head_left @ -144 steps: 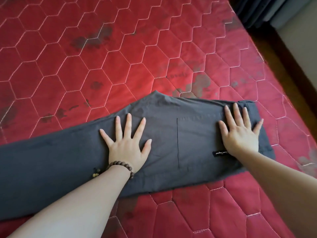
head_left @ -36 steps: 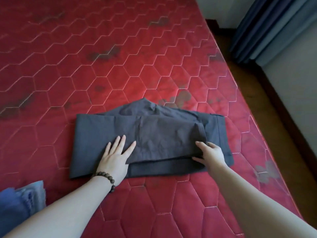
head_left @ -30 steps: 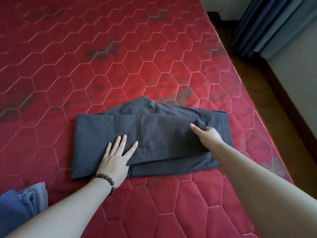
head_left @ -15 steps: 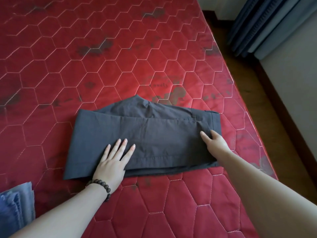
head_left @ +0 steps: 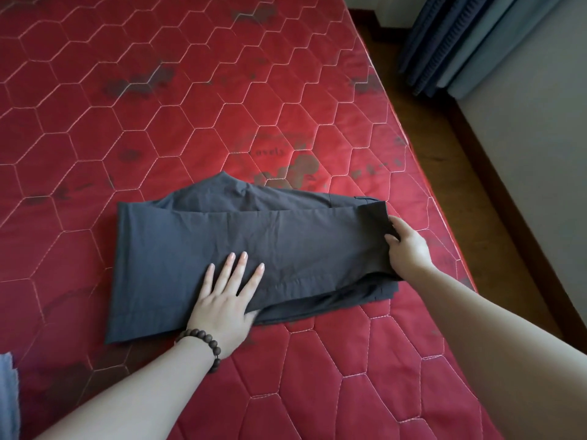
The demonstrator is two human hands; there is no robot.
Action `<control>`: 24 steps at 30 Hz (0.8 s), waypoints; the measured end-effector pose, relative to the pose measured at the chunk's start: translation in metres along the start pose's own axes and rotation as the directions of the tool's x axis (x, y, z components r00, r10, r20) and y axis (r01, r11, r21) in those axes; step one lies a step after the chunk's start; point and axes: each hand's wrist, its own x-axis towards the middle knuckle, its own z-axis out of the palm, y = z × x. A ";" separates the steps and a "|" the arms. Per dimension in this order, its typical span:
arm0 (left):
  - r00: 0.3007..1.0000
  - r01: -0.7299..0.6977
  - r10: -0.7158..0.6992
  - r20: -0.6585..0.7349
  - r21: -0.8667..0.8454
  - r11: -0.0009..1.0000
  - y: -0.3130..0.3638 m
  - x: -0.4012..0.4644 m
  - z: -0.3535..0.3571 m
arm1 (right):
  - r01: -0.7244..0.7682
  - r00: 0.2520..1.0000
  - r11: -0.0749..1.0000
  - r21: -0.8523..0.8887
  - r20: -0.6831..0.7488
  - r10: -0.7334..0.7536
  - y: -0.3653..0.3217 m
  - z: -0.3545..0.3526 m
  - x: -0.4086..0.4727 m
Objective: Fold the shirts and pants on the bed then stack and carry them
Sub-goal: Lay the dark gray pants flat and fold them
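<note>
Dark grey pants lie folded in half on the red quilted bed, legs doubled over the waist part. My left hand, with a bead bracelet at the wrist, presses flat on the near edge of the fold, fingers straight. My right hand is at the right end of the pants; its fingers curl around the edge of the top layer and hold it.
A blue-grey piece of cloth shows at the bottom left corner. The bed's right edge drops to a wooden floor, with a grey wall and blue curtains beyond.
The pants went from lying full length to folded in half. In the last second my right hand drew the top layer's end rightward to the waist edge; my left hand stayed pressed.
</note>
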 end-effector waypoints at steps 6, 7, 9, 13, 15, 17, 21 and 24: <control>0.999 -0.041 0.041 -0.006 -0.032 0.999 -0.024 0.003 -0.009 | -0.104 0.966 0.891 -0.442 -0.259 -0.016 -0.023 0.032 -0.024; 1.000 -0.002 0.002 -0.007 -0.021 1.000 -0.030 0.005 -0.011 | -0.017 0.958 0.896 -0.443 -0.265 -0.113 -0.033 0.042 -0.032; 0.999 0.033 -0.034 0.003 0.038 0.999 -0.041 0.007 -0.013 | 0.218 0.937 0.868 -0.447 -0.154 -0.315 -0.056 0.072 -0.053; 0.999 0.027 -0.029 0.036 0.071 0.997 -0.052 0.007 -0.009 | 0.583 0.810 0.704 -0.406 0.223 -0.542 -0.101 0.151 -0.090; 0.998 0.056 -0.058 0.020 0.066 0.996 -0.058 0.007 -0.005 | 0.649 0.761 0.653 -0.390 0.355 -0.543 -0.108 0.176 -0.096; 0.996 0.084 -0.084 -0.007 0.081 0.993 -0.066 0.008 -0.003 | 0.638 0.770 0.633 -0.438 0.362 -0.525 -0.098 0.178 -0.084; 0.975 0.219 -0.217 -0.044 0.050 0.975 -0.104 0.019 -0.004 | 0.472 0.876 0.653 -0.592 0.229 -0.425 -0.054 0.133 -0.035; 0.958 0.287 -0.284 -0.045 0.090 0.954 -0.134 0.019 -0.005 | 0.293 0.952 0.692 -0.659 0.134 -0.275 -0.008 0.087 -0.016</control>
